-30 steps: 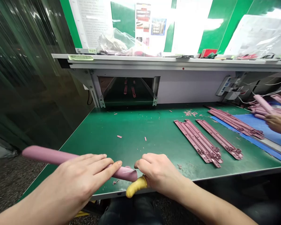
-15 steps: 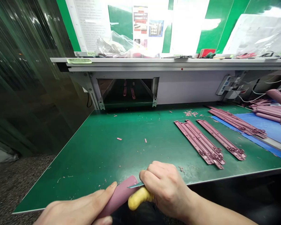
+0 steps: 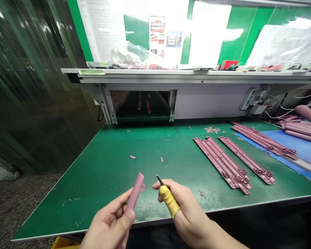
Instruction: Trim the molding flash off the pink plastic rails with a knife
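Observation:
My left hand (image 3: 111,221) is closed around a long pink plastic part (image 3: 135,195), tilted upward with its narrow edge and a small looped tab facing right. My right hand (image 3: 188,207) grips a knife (image 3: 168,199) with a yellow wrapped handle; its short dark blade points up and left, apart from the plastic part. Both hands are above the front edge of the green table (image 3: 114,176). Several similar pink strips (image 3: 223,164) lie on the table to the right, ribbed side up.
Pink scraps (image 3: 211,130) and shavings are scattered on the table. A blue mat (image 3: 295,141) at the right bears more pink parts (image 3: 302,128). At the back, a conveyor opening (image 3: 143,107) holds a few pink pieces below a shelf (image 3: 155,72). A power strip (image 3: 248,98) hangs at the back right.
The knife blade has come off the pink part and now points upward. My left hand has raised and turned the part, showing its edge and tab. The hands are further apart.

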The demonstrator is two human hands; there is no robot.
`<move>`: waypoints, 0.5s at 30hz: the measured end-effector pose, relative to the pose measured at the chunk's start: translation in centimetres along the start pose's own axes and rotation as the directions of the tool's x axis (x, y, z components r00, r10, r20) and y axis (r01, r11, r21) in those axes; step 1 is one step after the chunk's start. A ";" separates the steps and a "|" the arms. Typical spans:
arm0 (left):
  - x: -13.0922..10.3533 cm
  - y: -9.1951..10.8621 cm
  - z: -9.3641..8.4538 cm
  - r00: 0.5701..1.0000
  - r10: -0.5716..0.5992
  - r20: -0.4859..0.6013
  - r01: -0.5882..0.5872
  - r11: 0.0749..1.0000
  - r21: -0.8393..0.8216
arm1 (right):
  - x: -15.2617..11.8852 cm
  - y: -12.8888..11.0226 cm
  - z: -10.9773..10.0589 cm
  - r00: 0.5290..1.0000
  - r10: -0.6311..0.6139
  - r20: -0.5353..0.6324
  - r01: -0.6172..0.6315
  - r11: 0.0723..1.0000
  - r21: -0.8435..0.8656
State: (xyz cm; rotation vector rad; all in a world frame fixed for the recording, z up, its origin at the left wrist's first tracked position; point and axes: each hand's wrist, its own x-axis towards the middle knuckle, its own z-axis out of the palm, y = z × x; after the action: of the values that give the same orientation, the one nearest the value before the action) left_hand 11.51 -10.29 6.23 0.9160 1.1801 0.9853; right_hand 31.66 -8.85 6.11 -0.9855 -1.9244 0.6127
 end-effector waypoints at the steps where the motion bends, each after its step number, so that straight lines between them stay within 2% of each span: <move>1: 0.5 -0.3 0.3 0.998 -0.057 -0.032 0.055 0.997 -0.061 | -0.2 0.3 0.2 0.998 0.055 -0.028 -0.054 0.997 0.052; 4: 1.3 -1.2 1.0 0.979 -0.190 -0.072 0.169 0.958 -0.229 | -0.2 1.2 1.0 0.989 0.121 -0.086 -0.118 0.992 0.041; 8: 1.1 -1.9 1.6 0.970 -0.240 -0.039 0.222 0.939 -0.262 | 1.0 1.7 2.1 0.993 0.042 -0.113 -0.070 0.965 -0.251; 11: 0.7 -1.6 1.9 0.979 -0.203 -0.020 0.191 0.944 -0.268 | 1.9 2.0 2.4 0.995 -0.016 -0.100 -0.036 0.868 -0.495; 15: 0.4 -1.1 2.2 0.992 -0.122 -0.016 0.112 0.953 -0.282 | 2.4 2.3 2.4 1.000 -0.017 -0.021 0.000 0.772 -0.636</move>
State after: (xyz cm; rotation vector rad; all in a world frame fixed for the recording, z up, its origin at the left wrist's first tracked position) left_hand 13.90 -10.38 5.43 0.5996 1.0758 1.0431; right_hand 29.75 -5.69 4.32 -1.3858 -2.1566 -0.0975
